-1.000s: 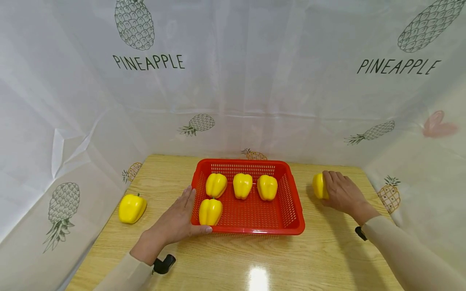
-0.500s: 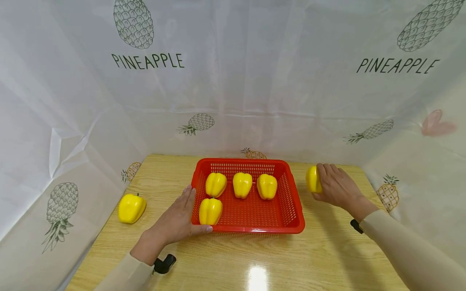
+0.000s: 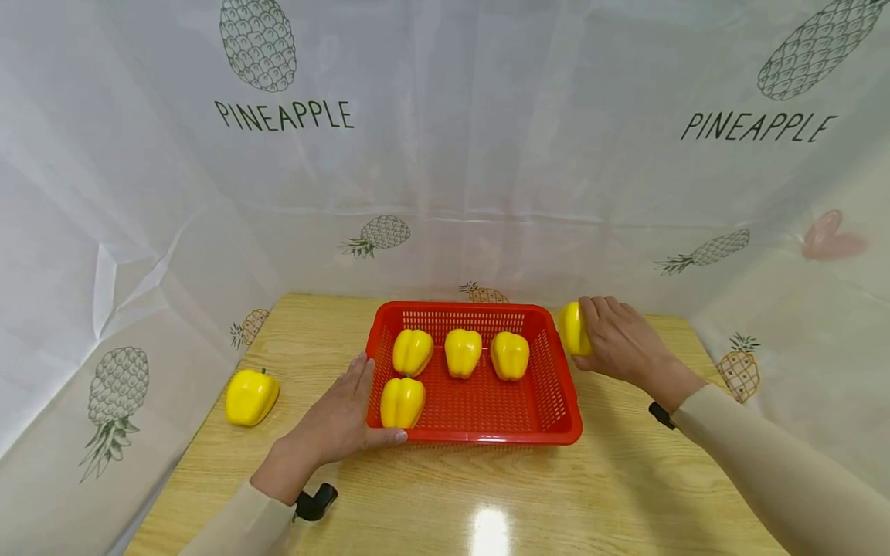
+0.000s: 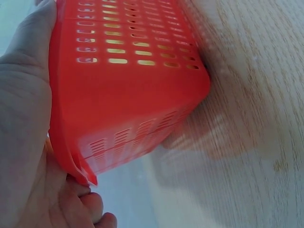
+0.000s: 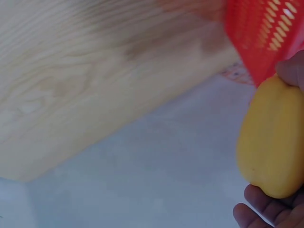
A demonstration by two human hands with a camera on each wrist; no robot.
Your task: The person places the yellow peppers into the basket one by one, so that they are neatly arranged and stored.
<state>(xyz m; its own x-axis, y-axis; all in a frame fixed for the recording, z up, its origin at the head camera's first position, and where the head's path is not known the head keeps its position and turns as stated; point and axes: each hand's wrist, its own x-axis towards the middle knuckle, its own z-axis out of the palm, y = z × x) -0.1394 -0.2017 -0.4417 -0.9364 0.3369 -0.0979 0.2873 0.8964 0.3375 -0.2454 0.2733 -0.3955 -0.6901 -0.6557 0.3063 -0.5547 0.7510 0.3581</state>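
Note:
A yellow bell pepper (image 3: 573, 329) is gripped by my right hand (image 3: 619, 340), raised beside the right rim of a red plastic basket (image 3: 480, 438). The right wrist view shows the pepper (image 5: 273, 137) between the thumb at one end and the fingers at the other. My left hand (image 3: 337, 417) holds the basket's front left corner, thumb along the front rim. In the left wrist view, its fingers bend about the rim of the basket (image 4: 118, 90). Inside lie several yellow bell peppers (image 3: 463, 354), most along the back and one at the front left.
Another yellow bell pepper (image 3: 252, 397) lies on the wooden table (image 3: 417, 502), left of the left hand. A pale curtain (image 3: 487, 154) printed with pineapples hangs behind the table and at both sides.
My right hand has carried its pepper up and leftward, from the table's right part to the basket's right rim. The left hand and the basket have stayed put.

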